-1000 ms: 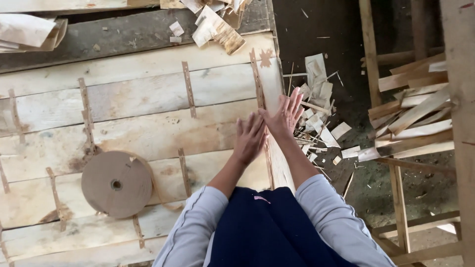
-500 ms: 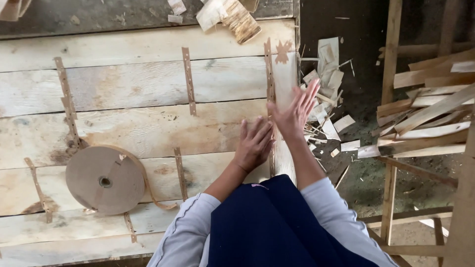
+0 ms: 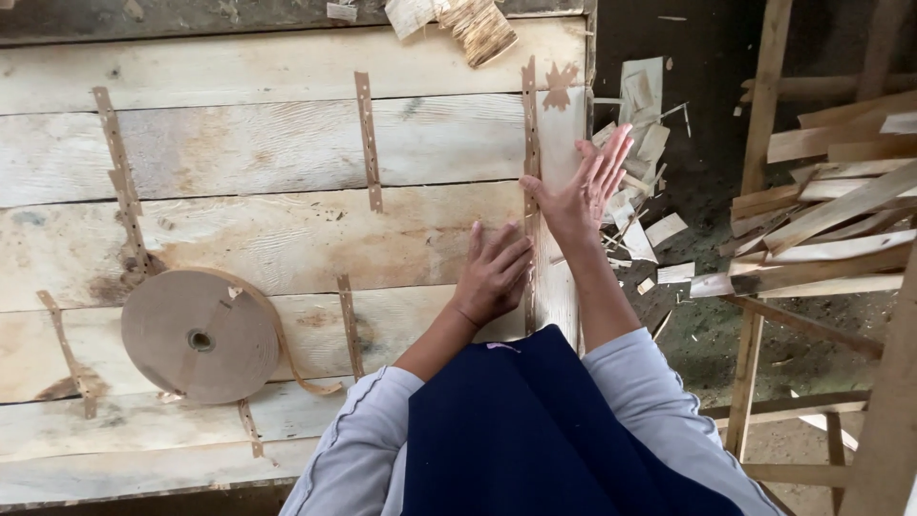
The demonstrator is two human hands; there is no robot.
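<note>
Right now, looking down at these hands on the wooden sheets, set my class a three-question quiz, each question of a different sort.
1. True or false: the left hand lies palm down on the wooden sheets.
2. Which thing lies nearest the left forearm? A) a metal bucket B) a roll of brown paper tape C) a hammer
3. Fill in: the right hand is open with its fingers ____, at the right edge of the sheets, above the wood scraps.

Key: 1 true; 2 B; 3 spread.
</note>
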